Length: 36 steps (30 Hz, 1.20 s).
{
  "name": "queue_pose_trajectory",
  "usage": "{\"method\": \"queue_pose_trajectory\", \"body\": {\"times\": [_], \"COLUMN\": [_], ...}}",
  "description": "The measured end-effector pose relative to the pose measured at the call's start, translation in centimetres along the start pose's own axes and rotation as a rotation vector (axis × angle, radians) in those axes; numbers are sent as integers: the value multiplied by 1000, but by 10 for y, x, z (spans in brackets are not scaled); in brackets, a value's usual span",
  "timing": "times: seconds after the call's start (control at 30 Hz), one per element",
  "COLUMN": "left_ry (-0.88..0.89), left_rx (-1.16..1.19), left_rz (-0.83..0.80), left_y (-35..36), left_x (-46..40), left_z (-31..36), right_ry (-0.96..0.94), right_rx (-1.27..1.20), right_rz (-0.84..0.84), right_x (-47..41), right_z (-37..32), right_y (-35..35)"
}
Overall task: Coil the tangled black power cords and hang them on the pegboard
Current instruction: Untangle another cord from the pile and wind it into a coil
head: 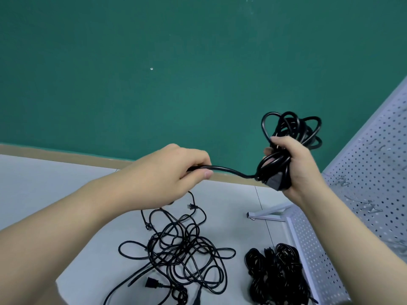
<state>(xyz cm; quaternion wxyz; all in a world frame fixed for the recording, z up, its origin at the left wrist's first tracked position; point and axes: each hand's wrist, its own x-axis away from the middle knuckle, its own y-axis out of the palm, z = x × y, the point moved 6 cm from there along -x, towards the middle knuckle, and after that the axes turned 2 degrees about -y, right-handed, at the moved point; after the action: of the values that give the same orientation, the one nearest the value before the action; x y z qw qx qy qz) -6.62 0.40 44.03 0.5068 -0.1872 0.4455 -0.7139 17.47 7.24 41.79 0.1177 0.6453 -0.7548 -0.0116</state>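
Observation:
My right hand [295, 166] grips a coiled black power cord [290, 128] in the air, its loops sticking up above my fingers and a plug showing under my palm. The cord's free end runs left to my left hand [176, 170], which pinches it between thumb and fingers. Below on the white table [44, 190] lies a tangled pile of black cords [176, 249] with plugs showing. To its right sits a bundle of coiled cords [275, 271]. The white pegboard [374, 168] stands at the right, with metal hooks on it.
A green wall [154, 73] rises behind the table, with a tan strip along its base. The pegboard's white foot [266, 213] rests on the table near the coiled bundle. The table's near corner lies at the lower left.

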Motion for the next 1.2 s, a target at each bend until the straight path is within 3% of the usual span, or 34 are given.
{"method": "queue_pose_trajectory", "body": {"times": [0.13, 0.3, 0.47, 0.6, 0.83, 1.07, 1.2], "left_ry": [98, 129, 138, 153, 162, 174, 159], "left_rx": [29, 50, 55, 40, -59, -106, 43], "left_rz": [84, 110, 133, 150, 328, 298, 170], "left_y": [-10, -13, -13, -13, -22, -19, -20], "left_x": [-1, -3, -1, 1, 3, 0, -2], "left_z": [12, 19, 17, 20, 17, 14, 6], "right_ry": [-7, -15, 36, -107, 27, 298, 395], "right_rx": [48, 223, 352, 446, 537, 502, 402], "right_rz": [-11, -149, -479, -759, -981, -940, -920], "right_x": [6, 16, 32, 52, 71, 61, 68], "right_z": [3, 5, 26, 29, 38, 73, 73], "right_y": [10, 31, 54, 75, 94, 79, 84]}}
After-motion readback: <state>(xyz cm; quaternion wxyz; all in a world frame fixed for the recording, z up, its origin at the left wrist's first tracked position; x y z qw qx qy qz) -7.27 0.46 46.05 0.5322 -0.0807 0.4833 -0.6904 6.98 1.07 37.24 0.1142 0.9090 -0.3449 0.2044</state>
